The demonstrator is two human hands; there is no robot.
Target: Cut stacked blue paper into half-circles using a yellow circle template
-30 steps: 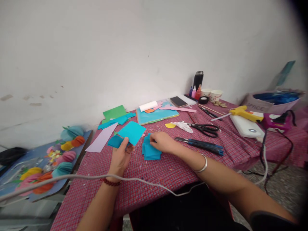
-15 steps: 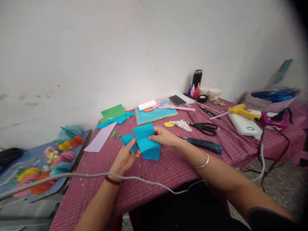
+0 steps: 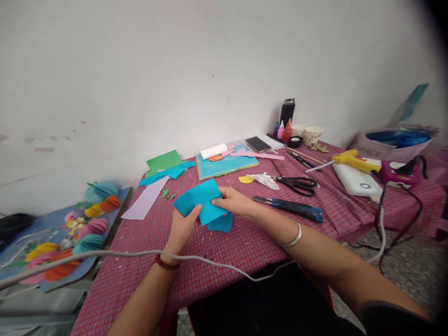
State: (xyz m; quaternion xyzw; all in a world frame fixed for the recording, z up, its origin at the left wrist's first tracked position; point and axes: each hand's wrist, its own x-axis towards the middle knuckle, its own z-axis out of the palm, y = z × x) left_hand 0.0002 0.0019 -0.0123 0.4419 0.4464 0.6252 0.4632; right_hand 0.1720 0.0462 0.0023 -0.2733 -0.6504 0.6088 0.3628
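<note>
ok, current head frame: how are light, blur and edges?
Head view: soft light, faint shadow on the wall beside the black flask; top right corner dark; bag at right looks soft, lettering readable; blue paper has clearer edges.

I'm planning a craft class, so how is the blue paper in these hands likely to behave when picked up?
The blue paper is probably light, looking thin between the left hand and right hand. It seems fairly stiff: its upper corner juts out without drooping. It would likely crease if squeezed, given its thin edges.
</note>
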